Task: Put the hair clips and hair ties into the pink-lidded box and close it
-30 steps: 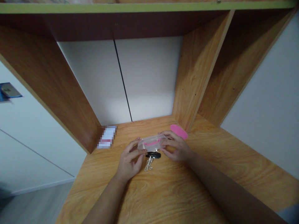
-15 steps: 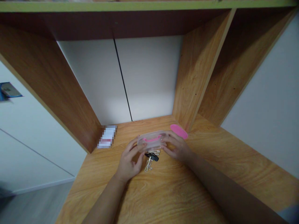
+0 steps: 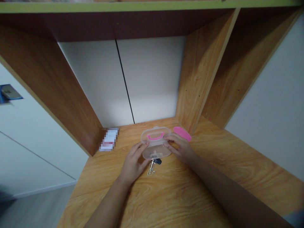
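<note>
Between my hands is a small clear plastic box point(image 3: 152, 150) with a pink carrying handle point(image 3: 155, 136) on its lid. My left hand point(image 3: 133, 161) grips its left end, fingertips at the seam below the lid. At the opposite end, my right hand point(image 3: 180, 148) pinches the box near the same seam. Whether the lid is fully closed I cannot tell. Just in front lie black binder clips point(image 3: 157, 161) with silver wire handles point(image 3: 151, 167), partly hidden behind the box. Pale shapes show through its clear wall.
A flat pink oval piece point(image 3: 182, 134) lies by the upright wooden divider point(image 3: 197, 72), behind my right hand. At the back left corner sits a blurred white and red item point(image 3: 109, 139). Wooden side panels and a low overhead shelf point(image 3: 152, 6) frame the wooden desktop point(image 3: 178, 196).
The box has tilted, so more of its lid and the clear wall below now show. It covers more of the clips. Both hands keep hold at its ends.
</note>
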Motion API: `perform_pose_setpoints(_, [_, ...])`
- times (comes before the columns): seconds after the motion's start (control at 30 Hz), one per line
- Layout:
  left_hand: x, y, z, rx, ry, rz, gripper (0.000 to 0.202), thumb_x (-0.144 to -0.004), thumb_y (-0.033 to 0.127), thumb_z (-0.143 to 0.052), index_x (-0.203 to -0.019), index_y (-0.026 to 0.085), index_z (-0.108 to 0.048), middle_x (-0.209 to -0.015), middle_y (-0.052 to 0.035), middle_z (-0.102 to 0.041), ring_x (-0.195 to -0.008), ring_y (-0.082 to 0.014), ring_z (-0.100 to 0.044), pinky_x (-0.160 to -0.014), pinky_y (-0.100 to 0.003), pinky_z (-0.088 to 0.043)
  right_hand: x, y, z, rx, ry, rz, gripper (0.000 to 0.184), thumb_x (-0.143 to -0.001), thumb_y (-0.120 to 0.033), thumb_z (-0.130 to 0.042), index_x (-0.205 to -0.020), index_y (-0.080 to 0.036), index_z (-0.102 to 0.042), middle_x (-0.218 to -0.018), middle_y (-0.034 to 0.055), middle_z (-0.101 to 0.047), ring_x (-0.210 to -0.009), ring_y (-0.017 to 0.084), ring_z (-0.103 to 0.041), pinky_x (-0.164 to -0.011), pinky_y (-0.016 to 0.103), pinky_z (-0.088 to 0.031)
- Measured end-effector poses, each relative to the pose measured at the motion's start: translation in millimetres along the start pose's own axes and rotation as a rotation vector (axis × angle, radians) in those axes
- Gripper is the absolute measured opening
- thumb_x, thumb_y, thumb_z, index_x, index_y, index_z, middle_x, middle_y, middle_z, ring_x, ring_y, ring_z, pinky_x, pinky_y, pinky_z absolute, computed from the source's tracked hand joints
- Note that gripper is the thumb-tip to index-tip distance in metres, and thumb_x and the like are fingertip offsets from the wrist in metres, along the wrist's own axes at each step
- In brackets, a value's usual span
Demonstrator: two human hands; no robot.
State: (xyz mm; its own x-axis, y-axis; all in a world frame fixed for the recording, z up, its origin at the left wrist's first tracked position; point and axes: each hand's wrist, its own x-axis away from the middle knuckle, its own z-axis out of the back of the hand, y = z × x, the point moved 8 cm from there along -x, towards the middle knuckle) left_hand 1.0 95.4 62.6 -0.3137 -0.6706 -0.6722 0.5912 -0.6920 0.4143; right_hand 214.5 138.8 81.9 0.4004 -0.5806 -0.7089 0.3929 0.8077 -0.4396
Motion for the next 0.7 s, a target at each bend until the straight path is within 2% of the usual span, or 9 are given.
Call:
perform_pose_setpoints(0.07, [0, -4, 1.5, 0.013, 0.022, 0.031, 0.053, -0.089, 0.025, -0.067, -0.14, 0.027, -0.051, -0.141, -0.0116, -0.057, -0.132, -0.0265, -0.055, -0.111, -0.047, -0.048, 2, 7, -4, -0.087, -0.027, -0.085, 0.038, -0.097, -0.03, -0.059, -0.134, -0.028, -0.051, -0.125, 0.0104, -0.066, -0.109, 0.022, -0.067, -0.092, 0.039, -0.057])
perform_pose_setpoints(0.13, [-1, -9, 5.0, 0.026, 0.062, 0.092, 0.04, -0.091, 0.026, -0.065, -0.13, 0.025, -0.059, -0.138, -0.0119, -0.059, -0.131, -0.0269, -0.055, -0.11, -0.047, -0.048, 3, 12, -11, -0.181, -0.063, -0.165, 0.053, -0.098, -0.031, -0.057, -0.146, -0.028, -0.037, -0.135, 0.0128, -0.061, -0.117, 0.022, -0.064, -0.096, 0.04, -0.056])
perform_pose_setpoints(0.2, [-1, -15, 9.6, 0.028, 0.109, 0.151, 0.03, -0.092, 0.028, -0.063, -0.122, 0.024, -0.062, -0.136, -0.0123, -0.061, -0.13, -0.0275, -0.056, -0.11, -0.049, -0.047, 5, 16, -16, -0.213, -0.087, -0.217, 0.061, -0.097, -0.032, -0.058, -0.15, -0.026, -0.029, -0.14, 0.0146, -0.057, -0.123, 0.023, -0.061, -0.099, 0.043, -0.054])
perform_pose_setpoints(0.27, [-1, -20, 13.5, 0.024, 0.149, 0.202, 0.029, -0.093, 0.029, -0.062, -0.121, 0.024, -0.062, -0.135, -0.0122, -0.062, -0.129, -0.0274, -0.056, -0.11, -0.05, -0.046, 6, 20, -18, -0.166, -0.089, -0.253, 0.054, -0.096, -0.032, -0.059, -0.144, -0.025, -0.036, -0.138, 0.0143, -0.058, -0.123, 0.024, -0.06, -0.099, 0.043, -0.054])
perform_pose_setpoints(0.37, [1, -32, 15.6, 0.021, 0.184, 0.291, 0.034, -0.093, 0.032, -0.063, -0.125, 0.023, -0.06, -0.133, -0.0118, -0.063, -0.128, -0.027, -0.057, -0.111, -0.05, -0.044, 6, 23, -21, -0.029, -0.141, -0.258, 0.027, -0.096, -0.03, -0.057, -0.122, -0.023, -0.056, -0.121, 0.0105, -0.067, -0.109, 0.023, -0.065, -0.094, 0.042, -0.054])
perform_pose_setpoints(0.43, [3, -40, 14.0, 0.029, 0.184, 0.343, 0.036, -0.093, 0.035, -0.063, -0.126, 0.022, -0.059, -0.131, -0.0121, -0.064, -0.127, -0.0274, -0.058, -0.111, -0.051, -0.044, 4, 18, -25, 0.051, -0.229, -0.191, 0.014, -0.095, -0.027, -0.056, -0.106, -0.023, -0.064, -0.106, 0.0079, -0.072, -0.1, 0.023, -0.067, -0.092, 0.041, -0.053])
perform_pose_setpoints(0.5, [4, -45, 11.5, 0.038, 0.175, 0.374, 0.037, -0.093, 0.037, -0.062, -0.126, 0.022, -0.058, -0.131, -0.0125, -0.064, -0.126, -0.0279, -0.058, -0.11, -0.051, -0.044, 1, 9, -30, 0.096, -0.315, -0.099, 0.013, -0.095, -0.026, -0.056, -0.098, -0.022, -0.068, -0.1, 0.0072, -0.073, -0.098, 0.023, -0.066, -0.092, 0.041, -0.051])
perform_pose_setpoints(0.6, [5, -47, 9.3, 0.036, 0.165, 0.386, 0.038, -0.093, 0.038, -0.062, -0.127, 0.021, -0.057, -0.132, -0.0128, -0.063, -0.126, -0.0276, -0.058, -0.11, -0.05, -0.044, -1, -5, -35, 0.101, -0.397, -0.024, 0.019, -0.094, -0.03, -0.06, -0.108, -0.023, -0.07, -0.108, 0.0078, -0.073, -0.105, 0.024, -0.064, -0.097, 0.042, -0.047])
perform_pose_setpoints(0.7, [5, -47, 8.1, 0.027, 0.154, 0.378, 0.039, -0.093, 0.038, -0.062, -0.128, 0.021, -0.057, -0.132, -0.0127, -0.063, -0.125, -0.0273, -0.058, -0.11, -0.05, -0.044, 0, -14, -40, 0.078, -0.451, -0.009, 0.032, -0.092, -0.035, -0.065, -0.121, -0.023, -0.067, -0.118, 0.0089, -0.071, -0.111, 0.025, -0.062, -0.101, 0.043, -0.044])
